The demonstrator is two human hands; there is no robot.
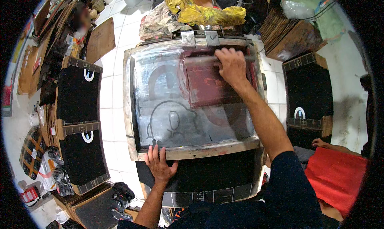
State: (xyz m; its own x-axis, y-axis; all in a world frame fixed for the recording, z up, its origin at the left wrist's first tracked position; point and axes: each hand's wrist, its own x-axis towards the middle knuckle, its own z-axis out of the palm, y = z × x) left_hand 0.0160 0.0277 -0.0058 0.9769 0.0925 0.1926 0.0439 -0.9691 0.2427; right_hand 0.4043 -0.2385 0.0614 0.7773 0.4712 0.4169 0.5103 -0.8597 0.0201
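Observation:
A screen-printing screen (194, 151) in a worn wooden frame lies before me, its mesh showing faint curved outlines. My right hand (232, 67) is closed on a squeegee (200, 61), a long bar lying across the mesh at the far right; motion blurs it slightly. Dark red ink (216, 87) covers the mesh on the near side of the bar. My left hand (161, 165) lies over the near frame rail with its fingers spread. Black fabric (216, 173) on a board shows from beneath the near edge of the screen. Two metal hinge clamps (212, 38) hold the far rail.
Boards with black fabric (80, 95) stand left and right (308, 89). Yellow cloth (204, 13) and stained rags (162, 21) lie behind the screen. Stacked boards (288, 37) are at far right. Another person's hand (319, 143) is beside red cloth (338, 177) at near right.

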